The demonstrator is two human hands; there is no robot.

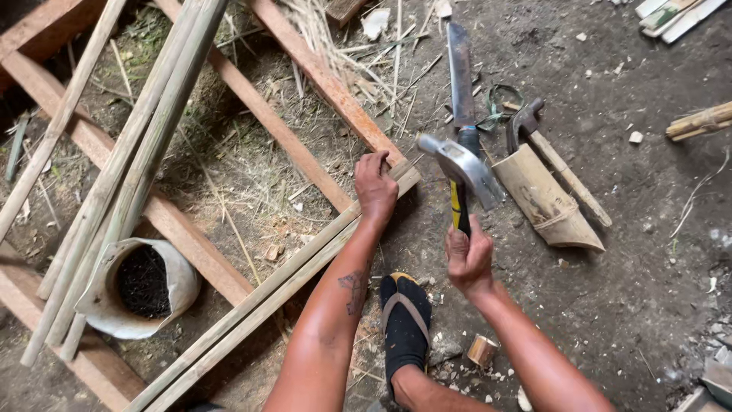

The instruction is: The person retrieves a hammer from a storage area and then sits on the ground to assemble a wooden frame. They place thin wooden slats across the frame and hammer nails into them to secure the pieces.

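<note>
On the dirt floor, at the end of the bamboo slats: a thin nail [412, 161] is pinched upright by the left hand [376, 188], its tip at the slat end.
Left hand: fingertips are pressed together around the nail, while the palm is laid on the pale split bamboo slats [267, 305].
Right hand: the right hand [468, 256] is wrapped tightly around a black and yellow rubber grip.
Hammer: a claw hammer [463, 172] with a smooth, shiny steel head is held raised, just beside the nail and apart from it.
Slats: two long, flat, straw-coloured strips are laid diagonally across reddish sawn wooden rails [320, 80].
Poles: round, greenish-grey bamboo poles [130, 160] are laid across the frame further left.
Pot: a dented, pale round container [141, 286] with dark, grainy contents is set under the poles.
Blade: a long, dull metal machete [460, 76] with a dark handle is laid on the ground beyond the hammer.
Sheath: a tapered, tan bamboo sheath [545, 200] bound with cord is seen beside a second, rusty hammer [553, 156] with a wooden handle.
Foot: a foot in a black sandal [406, 320] is planted on the rough earth between the forearms.
</note>
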